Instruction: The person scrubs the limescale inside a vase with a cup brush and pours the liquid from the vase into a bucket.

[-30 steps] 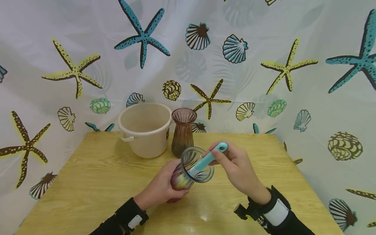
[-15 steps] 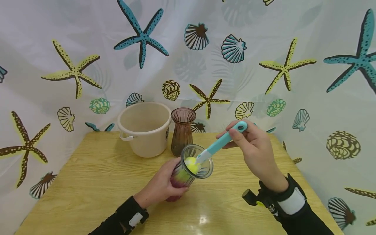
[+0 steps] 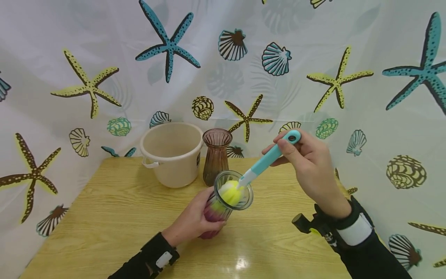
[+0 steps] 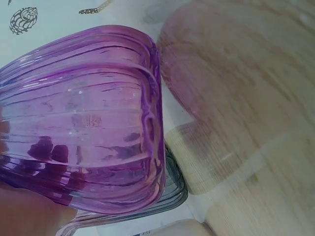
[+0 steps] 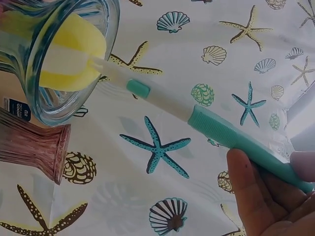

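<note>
"Brush first: where was it?"

"Its yellow sponge sat just inside the mouth of the vase. The turquoise handle slanted up and out past the rim, to the right."

"And what held the handle?"

"The right hand. Its fingers and thumb were pinched on the far end, close to the hanging hole. In the right wrist view the thumb lay on one side of it and a finger showed on the other."

"How about the left hand?"

"Wrapped round the body, fingers clamped on the ribbed glass, thumb on the near side. That glass was purple toward the base and clear grey at the mouth."

"Was it upright?"

"Tilted, with the mouth turned up and to the right. The left wrist view had the purple base close up."

"What stood behind?"

"A cream bucket at the far left of the worktop, and just beside it, on its right, a brown vase, upright with a flared rim. I couldn't tell whether those two touched."

"Beyond them?"

"A pale curtain printed with starfish and shells."

"And the wrists?"

"Each wore a black band with a white piece on it."
</note>
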`<state>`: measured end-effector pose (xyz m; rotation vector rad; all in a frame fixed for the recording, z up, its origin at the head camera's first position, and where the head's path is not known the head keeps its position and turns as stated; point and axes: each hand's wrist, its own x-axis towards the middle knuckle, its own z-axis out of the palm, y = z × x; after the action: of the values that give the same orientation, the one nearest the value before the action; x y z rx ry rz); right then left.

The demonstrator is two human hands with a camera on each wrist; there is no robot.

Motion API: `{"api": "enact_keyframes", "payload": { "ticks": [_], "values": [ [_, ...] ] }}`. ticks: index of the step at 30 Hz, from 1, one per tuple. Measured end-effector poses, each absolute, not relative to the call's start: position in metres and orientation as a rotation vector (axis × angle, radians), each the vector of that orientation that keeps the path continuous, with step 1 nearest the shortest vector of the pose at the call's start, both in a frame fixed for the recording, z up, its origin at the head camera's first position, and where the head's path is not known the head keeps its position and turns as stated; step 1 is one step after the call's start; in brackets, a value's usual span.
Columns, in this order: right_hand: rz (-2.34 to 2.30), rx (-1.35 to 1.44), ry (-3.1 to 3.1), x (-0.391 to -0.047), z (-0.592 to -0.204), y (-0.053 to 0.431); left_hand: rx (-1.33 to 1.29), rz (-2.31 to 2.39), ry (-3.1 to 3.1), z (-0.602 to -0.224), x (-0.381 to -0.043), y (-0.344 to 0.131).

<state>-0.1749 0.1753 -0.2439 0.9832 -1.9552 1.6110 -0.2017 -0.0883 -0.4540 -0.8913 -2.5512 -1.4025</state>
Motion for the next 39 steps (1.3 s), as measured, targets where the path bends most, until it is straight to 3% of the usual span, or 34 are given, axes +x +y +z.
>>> {"api": "enact_keyframes", "payload": {
  "ticks": [12, 21, 26, 33, 39],
  "values": [
    [1.738, 0.902, -1.766, -0.168, -0.227, 0.197, -0.88, -1.517, -2.54, -0.457, -0.204, -0.082],
    [1.832, 0.688, -1.344, -0.157, -0.206, 0.253, -0.794, -1.668, -2.502, -0.458, -0.206, -0.088],
    [1.684, 0.741, -1.545, -0.166, -0.24, 0.265, -0.826, -1.626, -2.488, -0.455, -0.209, -0.09],
    [1.199, 0.822, -2.029, -0.16, -0.307, 0.241, -0.867, -1.589, -2.482, -0.456, -0.211, -0.091],
    [0.908, 1.036, -2.04, -0.154, -0.359, 0.232, -0.862, -1.653, -2.469, -0.459, -0.211, -0.091]
  ]
}}
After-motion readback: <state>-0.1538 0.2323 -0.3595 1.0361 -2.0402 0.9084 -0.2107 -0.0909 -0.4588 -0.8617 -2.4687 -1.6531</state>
